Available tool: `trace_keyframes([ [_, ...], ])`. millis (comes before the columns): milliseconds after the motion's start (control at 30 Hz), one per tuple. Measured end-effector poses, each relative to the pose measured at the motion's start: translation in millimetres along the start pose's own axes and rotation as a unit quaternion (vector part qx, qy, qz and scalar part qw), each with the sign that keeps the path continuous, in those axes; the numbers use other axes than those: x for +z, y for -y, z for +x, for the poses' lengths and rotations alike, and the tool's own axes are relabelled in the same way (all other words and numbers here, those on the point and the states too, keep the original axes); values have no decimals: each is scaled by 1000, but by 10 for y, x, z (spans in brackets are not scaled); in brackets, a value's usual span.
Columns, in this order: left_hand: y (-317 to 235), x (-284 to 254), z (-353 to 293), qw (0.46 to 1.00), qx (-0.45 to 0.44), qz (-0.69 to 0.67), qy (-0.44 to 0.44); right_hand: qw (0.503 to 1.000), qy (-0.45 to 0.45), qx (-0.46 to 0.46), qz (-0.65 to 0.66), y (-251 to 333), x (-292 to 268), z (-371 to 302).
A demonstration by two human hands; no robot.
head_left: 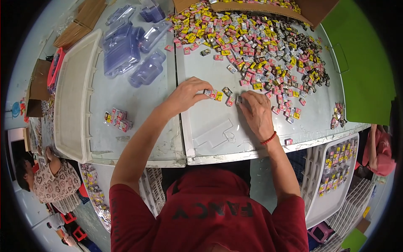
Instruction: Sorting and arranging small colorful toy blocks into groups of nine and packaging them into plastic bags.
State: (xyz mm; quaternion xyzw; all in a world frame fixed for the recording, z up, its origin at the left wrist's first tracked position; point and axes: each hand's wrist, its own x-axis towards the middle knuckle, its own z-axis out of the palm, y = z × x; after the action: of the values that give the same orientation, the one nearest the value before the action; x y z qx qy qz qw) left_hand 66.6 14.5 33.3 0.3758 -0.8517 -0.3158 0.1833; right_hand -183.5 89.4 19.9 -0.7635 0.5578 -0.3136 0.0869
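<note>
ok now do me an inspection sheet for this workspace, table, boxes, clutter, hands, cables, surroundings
surface: white table, a seam running between its two sections
job's things: short row of small boxes; dark box; two loose boxes between the hands
clutter: large heap of boxes at the far side; clear trays and a small stack on the left; clear sheet near the front
left hand: pinches the row's left end
right hand: fingertips at the dark box, grip unclear
cables: nothing seen
surroundings: white tray at left; green board at right; other people on both sides
</note>
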Motion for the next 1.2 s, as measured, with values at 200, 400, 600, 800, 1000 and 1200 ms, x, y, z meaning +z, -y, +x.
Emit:
trace_keyframes([
  [200,29,64,-12,1000,27,7,-8,999,32,18,-8,103,179,350],
  [400,-13,210,82,999,47,-2,-11,996,39,27,-81,99,211,446],
  [600,22,271,129,998,57,-7,0,996,7,89,-29,-119,-137,39],
  [800,5,366,198,995,95,26,-2,988,-10,155,-22,24,50,-101],
  [1000,-144,553,384,992,121,4,20,990,-67,115,-45,77,125,-104],
  [1200,-145,541,304,995,102,-13,14,991,-66,114,-12,219,163,-85],
])
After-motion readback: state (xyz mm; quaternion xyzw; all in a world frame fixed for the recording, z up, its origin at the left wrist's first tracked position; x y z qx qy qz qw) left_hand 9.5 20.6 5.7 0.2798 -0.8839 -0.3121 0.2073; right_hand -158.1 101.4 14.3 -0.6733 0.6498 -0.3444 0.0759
